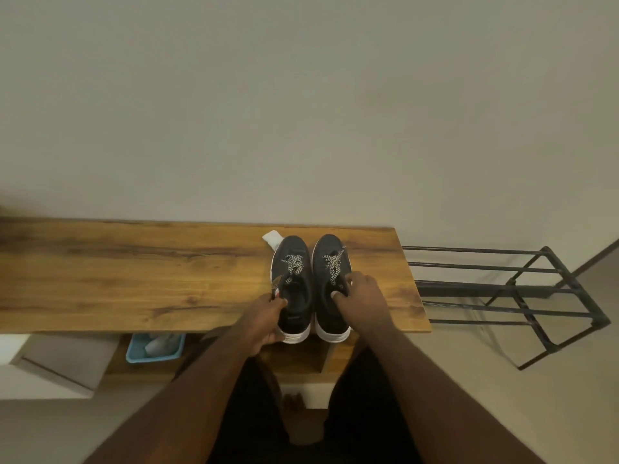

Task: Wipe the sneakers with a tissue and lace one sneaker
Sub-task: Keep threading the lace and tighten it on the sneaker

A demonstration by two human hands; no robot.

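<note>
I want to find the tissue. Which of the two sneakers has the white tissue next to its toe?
The left sneaker, gripped by the left hand. The white tissue lies by its toe; the right sneaker has none.

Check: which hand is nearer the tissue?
Left. The left hand grips the heel side of the left sneaker, whose toe touches the tissue. The right hand holds the right sneaker, one shoe farther away.

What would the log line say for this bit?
left hand: grips left sneaker | right hand: holds right sneaker | tissue: behind left sneaker | both on bench
</note>
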